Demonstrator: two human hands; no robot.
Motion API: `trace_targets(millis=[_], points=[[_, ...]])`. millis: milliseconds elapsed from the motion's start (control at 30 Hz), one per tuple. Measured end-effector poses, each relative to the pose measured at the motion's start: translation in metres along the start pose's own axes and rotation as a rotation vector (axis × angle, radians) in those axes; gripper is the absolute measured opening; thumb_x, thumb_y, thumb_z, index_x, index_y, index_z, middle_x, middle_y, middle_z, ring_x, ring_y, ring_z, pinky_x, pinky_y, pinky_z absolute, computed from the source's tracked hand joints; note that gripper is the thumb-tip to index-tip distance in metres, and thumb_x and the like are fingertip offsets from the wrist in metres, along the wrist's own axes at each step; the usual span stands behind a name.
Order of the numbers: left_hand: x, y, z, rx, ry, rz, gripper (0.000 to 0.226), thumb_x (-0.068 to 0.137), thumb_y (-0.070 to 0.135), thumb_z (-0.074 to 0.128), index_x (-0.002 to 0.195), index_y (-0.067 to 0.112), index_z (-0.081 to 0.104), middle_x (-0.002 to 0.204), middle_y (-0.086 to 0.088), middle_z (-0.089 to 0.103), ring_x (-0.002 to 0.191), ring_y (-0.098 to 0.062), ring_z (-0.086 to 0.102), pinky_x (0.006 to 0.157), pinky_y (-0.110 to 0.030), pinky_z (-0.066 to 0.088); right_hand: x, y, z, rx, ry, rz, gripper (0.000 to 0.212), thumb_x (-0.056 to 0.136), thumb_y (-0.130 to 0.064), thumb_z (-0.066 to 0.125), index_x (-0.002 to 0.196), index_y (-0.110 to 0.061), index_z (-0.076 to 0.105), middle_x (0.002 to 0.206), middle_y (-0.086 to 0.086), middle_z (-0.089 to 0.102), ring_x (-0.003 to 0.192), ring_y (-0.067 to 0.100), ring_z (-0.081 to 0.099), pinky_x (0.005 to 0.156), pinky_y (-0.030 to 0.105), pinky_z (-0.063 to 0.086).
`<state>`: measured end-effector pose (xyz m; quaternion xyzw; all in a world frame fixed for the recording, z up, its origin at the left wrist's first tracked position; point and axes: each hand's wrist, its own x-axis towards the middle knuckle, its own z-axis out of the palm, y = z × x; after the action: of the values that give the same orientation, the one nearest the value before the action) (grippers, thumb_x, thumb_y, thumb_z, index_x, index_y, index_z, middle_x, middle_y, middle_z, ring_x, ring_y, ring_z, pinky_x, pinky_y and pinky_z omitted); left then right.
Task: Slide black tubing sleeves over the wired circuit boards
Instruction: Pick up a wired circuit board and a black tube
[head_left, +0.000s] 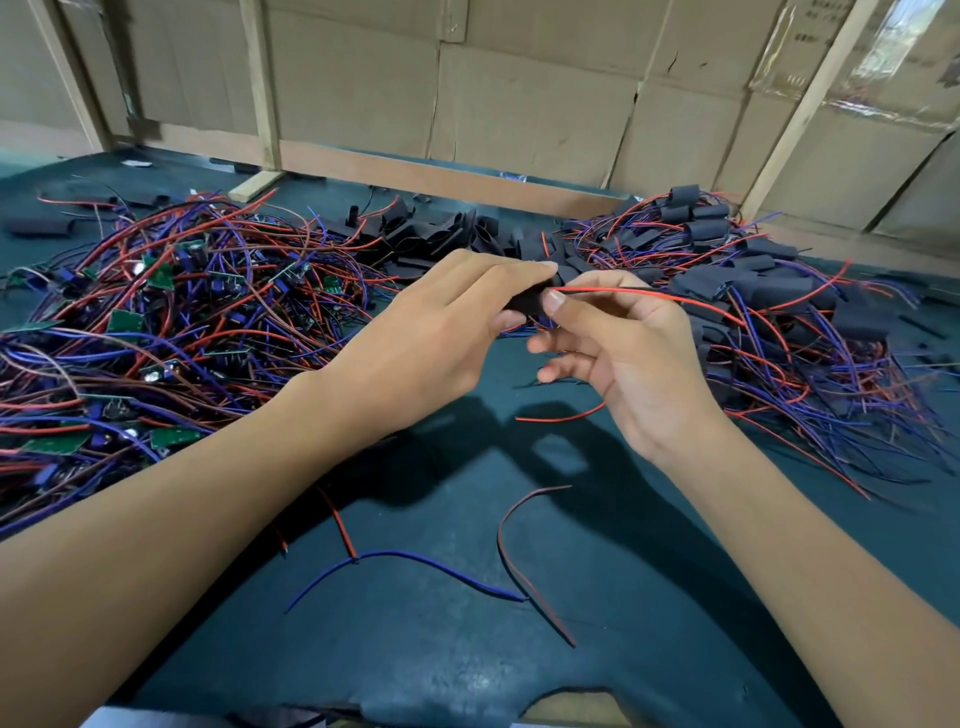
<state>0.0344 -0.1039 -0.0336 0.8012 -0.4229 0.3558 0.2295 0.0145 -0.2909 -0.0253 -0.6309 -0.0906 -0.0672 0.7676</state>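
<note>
At nine o'clock a tangled heap of unsleeved boards (171, 306) with red, blue and brown leads is spread over the green table (467, 649), and any board drawn from it could be snagged by its neighbours' wires. Toward the centre, the left hand (441, 322) is closed round a black sleeve (527, 304), with fingers curled over it and the thumb beneath; the board inside cannot be made out, so how far it has been covered cannot be told. Just to its right, at about one o'clock from the frame's middle, the right hand (618, 343) is seen with thumb and forefinger pinched on a red wire (649, 297) at the sleeve's mouth, the other fingers loosely spread. From here, the likeliest fault is judged to be a lead bunching or folding back inside the sleeve if the wires are pushed rather than kept taut; a solder joint could also be strained if the red wire alone is pulled hard. The sleeve might be flattened by too firm a grip, so that the board jams at the opening. At twelve o'clock a pile of empty sleeves (457, 234) is lying, and at two o'clock finished sleeved boards (737, 291) are heaped, whose trailing wires could be caught and dragged when the piece is set down.
</note>
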Motion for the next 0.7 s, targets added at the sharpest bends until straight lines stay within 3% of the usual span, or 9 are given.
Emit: trace_targets(millis=[133,200,367,467,533,600,700], points=[[0.001,0.0,0.0,0.011,-0.005,0.033,0.037,0.097,0.003,0.06,0.134,-0.001,0.056,0.126,-0.012,0.063,0.11,-0.033,0.06,0.099,-0.041,0.047,0.0,-0.005,-0.004,0.124,-0.125,0.0,0.014,0.09,-0.011,0.068,0.103,-0.008,0.063,0.084,0.009,0.07,0.069,0.028,0.071,0.056,0.034,0.058],[0.0,-0.001,-0.001,0.021,-0.023,0.019,0.041,0.099,0.012,0.059,0.138,0.002,0.054,0.129,-0.008,0.062,0.114,-0.03,0.059,0.098,-0.044,0.047,0.0,-0.006,-0.001,0.095,-0.09,-0.023,0.014,0.087,-0.007,0.071,0.1,-0.006,0.067,0.077,0.008,0.07,0.064,0.024,0.069,0.058,0.032,0.058],[0.001,-0.008,0.0,0.188,-0.091,-0.216,0.049,0.103,0.04,0.047,0.145,0.015,0.047,0.136,-0.004,0.057,0.125,-0.029,0.05,0.099,-0.046,0.042,0.007,-0.02,-0.009,0.208,0.193,-0.044,0.014,0.09,0.003,0.065,0.099,-0.007,0.064,0.07,0.003,0.068,0.055,0.017,0.063,0.056,0.03,0.056],[-0.002,-0.025,0.0,0.366,-0.416,-0.528,0.05,0.1,0.045,0.045,0.144,0.021,0.045,0.142,-0.007,0.049,0.131,-0.034,0.041,0.105,-0.049,0.035,0.014,-0.033,-0.028,0.205,0.51,-0.043,0.026,0.086,0.003,0.067,0.105,-0.013,0.061,0.069,-0.001,0.065,0.049,0.014,0.057,0.049,0.025,0.049],[-0.008,-0.034,-0.001,0.415,-0.654,-0.676,0.048,0.1,0.045,0.043,0.14,0.02,0.047,0.14,-0.012,0.046,0.13,-0.037,0.039,0.106,-0.052,0.035,0.017,-0.039,-0.04,0.211,0.682,-0.017,0.026,0.082,0.004,0.071,0.095,-0.015,0.06,0.07,0.001,0.061,0.046,0.012,0.055,0.049,0.023,0.047],[-0.011,-0.041,-0.003,0.408,-0.721,-0.684,0.04,0.1,0.039,0.043,0.131,0.017,0.054,0.132,-0.014,0.048,0.124,-0.038,0.041,0.104,-0.051,0.039,0.017,-0.048,-0.051,0.269,0.778,-0.03,0.024,0.079,0.008,0.07,0.088,-0.011,0.058,0.076,0.006,0.061,0.048,0.013,0.055,0.051,0.023,0.049],[-0.008,-0.043,-0.004,0.337,-0.658,-0.63,0.028,0.092,0.02,0.05,0.112,0.009,0.065,0.113,-0.016,0.055,0.112,-0.036,0.05,0.099,-0.043,0.045,0.02,-0.063,-0.068,0.348,0.881,-0.229,0.043,0.073,0.017,0.06,0.111,0.002,0.049,0.083,0.017,0.059,0.056,0.022,0.054,0.058,0.03,0.055]])
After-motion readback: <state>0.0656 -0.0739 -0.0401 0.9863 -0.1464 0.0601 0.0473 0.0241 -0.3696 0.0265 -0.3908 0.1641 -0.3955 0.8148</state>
